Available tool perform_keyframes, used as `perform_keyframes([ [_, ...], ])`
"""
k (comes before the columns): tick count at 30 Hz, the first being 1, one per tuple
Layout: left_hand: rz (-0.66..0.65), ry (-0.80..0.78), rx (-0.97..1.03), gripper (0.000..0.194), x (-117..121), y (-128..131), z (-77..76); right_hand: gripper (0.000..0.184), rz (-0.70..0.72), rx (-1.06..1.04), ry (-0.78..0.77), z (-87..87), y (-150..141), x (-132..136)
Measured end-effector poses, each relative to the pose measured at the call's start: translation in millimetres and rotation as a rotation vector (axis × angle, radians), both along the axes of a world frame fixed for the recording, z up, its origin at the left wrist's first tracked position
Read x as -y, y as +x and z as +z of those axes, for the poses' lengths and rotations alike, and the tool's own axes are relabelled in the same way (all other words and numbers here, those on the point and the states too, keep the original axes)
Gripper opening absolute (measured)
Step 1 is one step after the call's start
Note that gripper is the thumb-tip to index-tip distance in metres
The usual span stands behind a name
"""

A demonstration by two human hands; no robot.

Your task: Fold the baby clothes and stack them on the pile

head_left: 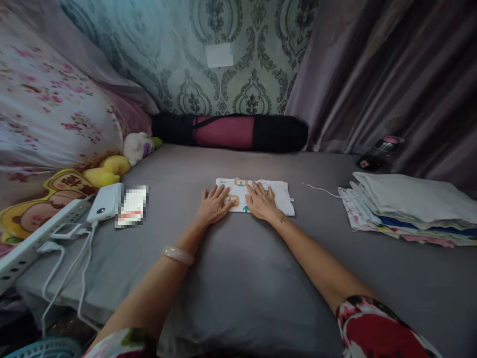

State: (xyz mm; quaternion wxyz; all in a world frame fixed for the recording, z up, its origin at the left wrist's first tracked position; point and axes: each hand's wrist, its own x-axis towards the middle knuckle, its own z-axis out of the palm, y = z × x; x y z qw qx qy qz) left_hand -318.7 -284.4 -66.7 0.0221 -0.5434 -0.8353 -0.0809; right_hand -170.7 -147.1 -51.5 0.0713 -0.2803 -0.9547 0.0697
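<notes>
A white folded cloth (244, 203) with tan and green prints lies flat on the grey sheet (238, 278), with a small tag at its right edge. My left hand (215, 204) rests palm down at the cloth's left end, fingers spread and partly over its edge. Pressed flat on the middle of the same cloth is my right hand (262, 201), its fingers stretched out. Both hands hide part of the print. Neither one grips anything.
Stacked folded cloths (413, 204) lie at the right, near a dark bottle (376, 154). A black and maroon long bag (227, 132) lies along the wall. At left are a white power bank (106, 203), a power strip (40, 236), cables and plush toys (137, 147).
</notes>
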Motion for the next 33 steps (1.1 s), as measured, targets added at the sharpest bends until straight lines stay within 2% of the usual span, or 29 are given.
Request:
perform_keyframes([
  [6, 0.005, 0.031, -0.002, 0.068, -0.3, -3.0, -5.3, 0.055, -0.018, -0.036, 0.014, -9.7, -1.1, 0.7],
  [14, 0.023, -0.009, -0.016, 0.066, -1.0, -2.2, -4.7, 0.055, -0.019, -0.048, -0.009, -6.5, 2.9, 0.4],
  [23, 0.03, -0.048, 0.009, 0.067, -0.9, -0.2, 0.3, 0.059, -0.255, -0.096, 0.036, 2.3, 23.1, -27.4],
  [33, 0.02, -0.083, 0.018, 0.064, -1.5, 0.2, 1.9, 0.059, -0.29, -0.029, -0.006, -8.1, 26.4, -35.7],
])
